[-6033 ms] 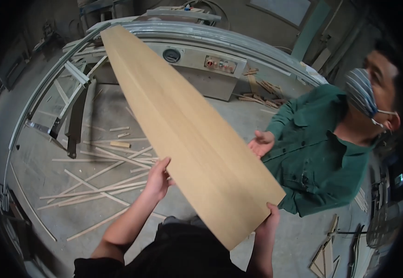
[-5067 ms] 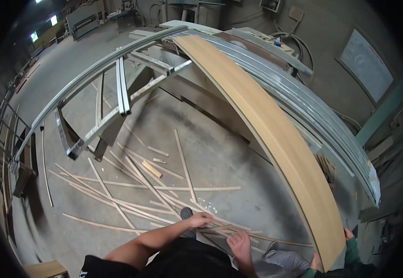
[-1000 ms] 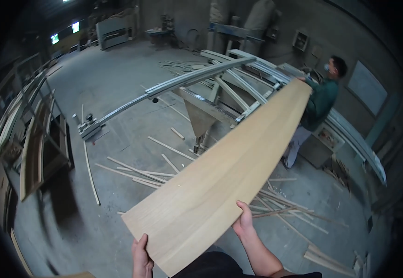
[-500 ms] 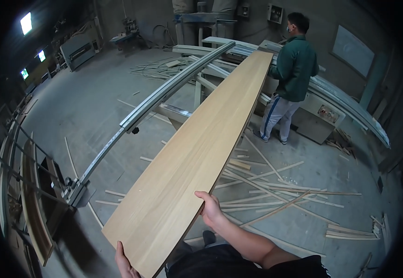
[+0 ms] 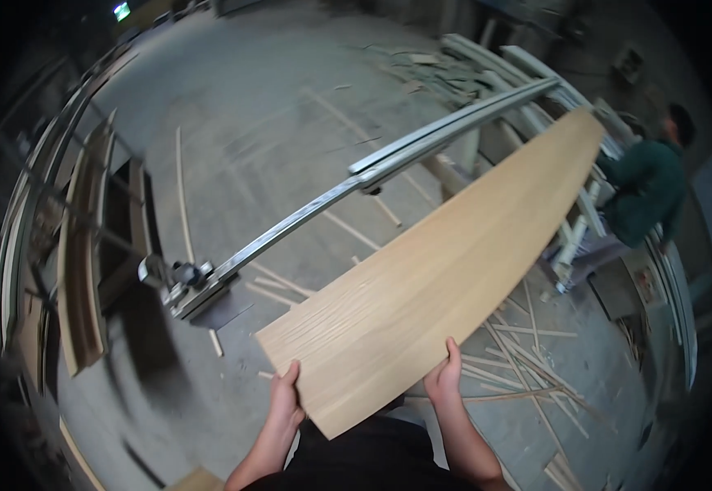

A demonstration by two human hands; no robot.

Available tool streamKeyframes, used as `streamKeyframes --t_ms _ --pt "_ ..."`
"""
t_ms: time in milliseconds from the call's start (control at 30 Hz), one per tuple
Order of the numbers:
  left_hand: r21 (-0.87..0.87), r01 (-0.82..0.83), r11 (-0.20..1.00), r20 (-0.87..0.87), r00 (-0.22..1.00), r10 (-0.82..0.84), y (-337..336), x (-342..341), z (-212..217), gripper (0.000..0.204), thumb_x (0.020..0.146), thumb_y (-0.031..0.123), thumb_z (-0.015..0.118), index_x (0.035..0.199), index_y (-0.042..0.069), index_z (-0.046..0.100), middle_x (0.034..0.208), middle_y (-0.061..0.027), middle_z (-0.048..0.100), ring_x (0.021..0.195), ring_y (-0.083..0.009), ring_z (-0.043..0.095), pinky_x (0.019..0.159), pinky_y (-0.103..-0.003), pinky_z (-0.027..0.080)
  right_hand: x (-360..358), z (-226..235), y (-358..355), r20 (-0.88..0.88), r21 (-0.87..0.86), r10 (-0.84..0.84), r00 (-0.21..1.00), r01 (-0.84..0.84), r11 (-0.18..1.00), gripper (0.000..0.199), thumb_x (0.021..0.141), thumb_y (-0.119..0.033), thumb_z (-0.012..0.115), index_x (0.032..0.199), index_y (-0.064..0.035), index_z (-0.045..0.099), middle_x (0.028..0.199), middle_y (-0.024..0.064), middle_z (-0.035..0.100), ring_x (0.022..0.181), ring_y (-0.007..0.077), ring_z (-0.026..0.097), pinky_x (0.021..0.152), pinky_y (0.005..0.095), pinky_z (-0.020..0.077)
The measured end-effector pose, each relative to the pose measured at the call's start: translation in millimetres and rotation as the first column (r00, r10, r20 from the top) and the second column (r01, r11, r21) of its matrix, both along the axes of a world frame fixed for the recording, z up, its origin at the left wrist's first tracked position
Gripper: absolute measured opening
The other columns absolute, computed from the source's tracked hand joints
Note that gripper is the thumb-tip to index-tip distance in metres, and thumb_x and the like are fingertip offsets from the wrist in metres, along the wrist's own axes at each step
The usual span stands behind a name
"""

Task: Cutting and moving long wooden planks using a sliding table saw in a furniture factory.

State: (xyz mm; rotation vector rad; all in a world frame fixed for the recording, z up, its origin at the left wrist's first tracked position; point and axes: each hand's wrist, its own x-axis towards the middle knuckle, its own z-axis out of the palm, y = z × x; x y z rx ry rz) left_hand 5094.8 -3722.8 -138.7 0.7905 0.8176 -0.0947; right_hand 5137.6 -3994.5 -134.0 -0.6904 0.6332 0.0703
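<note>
A long, pale wooden board (image 5: 421, 286) stretches from my body away to the far right. Its near short end is gripped by my left hand (image 5: 286, 394), thumb on top and the other fingers hidden beneath. My right hand (image 5: 446, 372) grips the right long edge a little farther up, its thumb also over the top face. The board's far end reaches the machine beside a co-worker in a dark green jacket (image 5: 646, 188).
A metal rail (image 5: 290, 225) with an end fitting (image 5: 186, 290) runs along the board's left. Thin wooden strips (image 5: 528, 360) litter the floor at right. A rack with long panels (image 5: 86, 254) stands at left.
The view has swung left, so the board, rail and co-worker appear farther right. The co-worker now leans forward. Both my hands still hold the board.
</note>
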Motion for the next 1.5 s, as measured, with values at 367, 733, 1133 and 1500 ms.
streamKeyframes --t_ms 367,733,1133,1500 --pt "-0.154 0.084 0.984 0.022 0.996 -0.081 97 37 -60 0.054 0.092 0.055 0.038 0.092 0.002 0.053 0.087 -0.0127 0.062 0.077 -0.0251 0.063 0.069 -0.039 0.056 -50 -14 58 -0.119 -0.004 -0.012 0.993 0.011 1.0 0.051 0.094 -0.036 0.043 0.133 -0.0031 0.038 0.131 0.0128 0.048 0.121 0.0283 0.045 0.102 0.0424 0.035" --pt "-0.136 -0.125 0.983 0.236 0.959 0.155 283 107 -84 0.038 0.092 0.025 0.045 0.121 0.004 0.055 0.122 -0.0135 0.057 0.111 -0.0276 0.055 0.099 -0.041 0.043 -36 -16 82 -0.147 -0.032 -0.169 0.975 0.166 0.986 0.044 0.085 -0.021 0.062 0.121 0.0012 0.049 0.114 0.0116 0.059 0.105 0.0234 0.057 0.09 0.0359 0.0457" --pt "-0.1 0.029 0.995 0.327 0.945 0.005 201 55 -90 0.03 0.091 0.019 0.052 0.115 0.002 0.057 0.112 -0.0101 0.063 0.101 -0.0207 0.062 0.09 -0.031 0.05 -119 -24 -2 0.008 -0.079 -0.244 0.97 0.244 0.967 0.046 0.086 -0.026 0.061 0.121 0.0023 0.05 0.114 0.0139 0.059 0.105 0.0245 0.058 0.09 0.0364 0.0463" --pt "-0.147 -0.004 0.989 0.245 0.969 0.041 79 -108 -70 0.032 0.094 0.021 0.045 0.118 0.002 0.054 0.116 -0.0115 0.061 0.105 -0.0252 0.06 0.09 -0.038 0.05 -266 -44 -107 0.046 -0.086 -0.268 0.962 0.271 0.959 0.051 0.089 -0.032 0.056 0.127 0.0015 0.046 0.121 0.0162 0.056 0.11 0.0285 0.054 0.094 0.0398 0.0438"
